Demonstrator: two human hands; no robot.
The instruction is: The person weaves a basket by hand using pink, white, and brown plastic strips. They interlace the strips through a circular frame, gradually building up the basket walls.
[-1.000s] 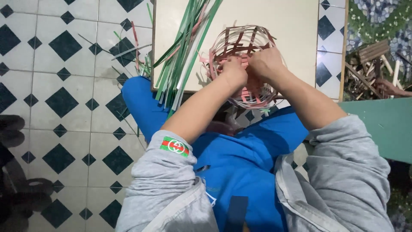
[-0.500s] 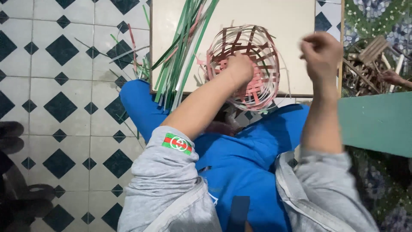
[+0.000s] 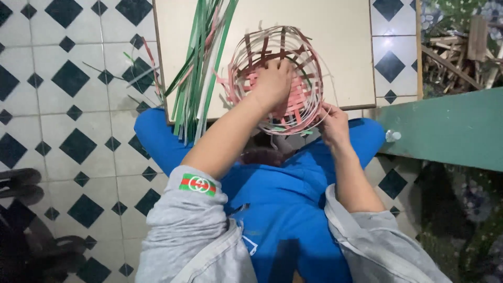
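Floor: white tiles (image 3: pixel 78 120) set with dark diamond insets; a low cream-topped table (image 3: pixel 340 47) stands on them, its near edge over the person's blue-clad knees.
Right margin: a green painted board (image 3: pixel 450 131) with a small knob, and beyond it a heap of wooden offcuts (image 3: pixel 456 52).
Basket: a half-woven basket (image 3: pixel 304 68) of pink, white and dark strips, tilted with its open mouth toward the camera, resting at the table's near edge, partly over the lap.
Strip bundle: loose green and pale strips (image 3: pixel 201 68) lie on the table just left of the basket, their ends hanging past the edge.
Left hand: the left hand (image 3: pixel 272 84) is inside the basket, fingers curled against the woven wall; whether it grips a strip cannot be told.
Right hand: the right hand (image 3: pixel 334 126) is at the lower right rim, fingers closed narrowly on a thin pale strand.
Risk, weave: judged likely that a hard pull on the strand would distort the open upright stakes or loosen a finished row.
Risk, position: the basket overhangs the edge; if the left hand eases, it may roll off.
Risk, bundle: a sweeping forearm could drag the strips to the floor.
Change from half a second ago: the right hand, then raised high beside the basket, is now down at the rim; the left has gone deeper inside.
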